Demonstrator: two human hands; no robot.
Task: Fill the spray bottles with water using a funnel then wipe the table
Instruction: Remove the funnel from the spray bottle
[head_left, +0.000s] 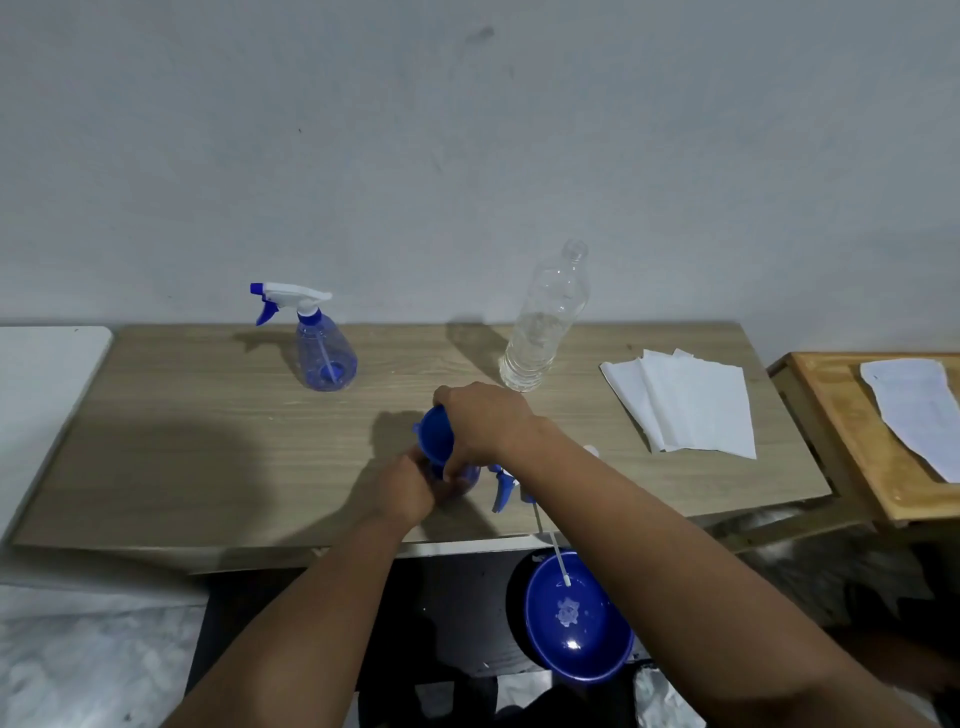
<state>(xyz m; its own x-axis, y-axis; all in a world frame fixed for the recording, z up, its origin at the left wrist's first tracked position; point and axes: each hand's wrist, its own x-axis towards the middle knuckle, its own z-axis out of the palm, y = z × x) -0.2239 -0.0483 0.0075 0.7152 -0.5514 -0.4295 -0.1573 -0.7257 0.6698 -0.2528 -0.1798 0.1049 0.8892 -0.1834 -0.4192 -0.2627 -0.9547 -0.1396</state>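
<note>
At the middle front of the wooden table (208, 467), my right hand (483, 423) grips a blue funnel (436, 434) from above. The funnel sits over a blue spray bottle (467, 478) that my left hand (410, 486) holds from the left; the hands hide most of the bottle. Its unscrewed trigger head (503, 486) lies on the table just right of it, its tube hanging past the front edge. A second spray bottle (322, 343) with its trigger head on stands at the back left. A clear, uncapped water bottle (543, 327) stands at the back middle.
Several white paper towels (685, 405) lie fanned at the table's right. A blue bowl (576, 618) sits below the table's front edge. A smaller wooden table (831, 415) with a white sheet stands at the right. A white surface (41, 384) adjoins the left end.
</note>
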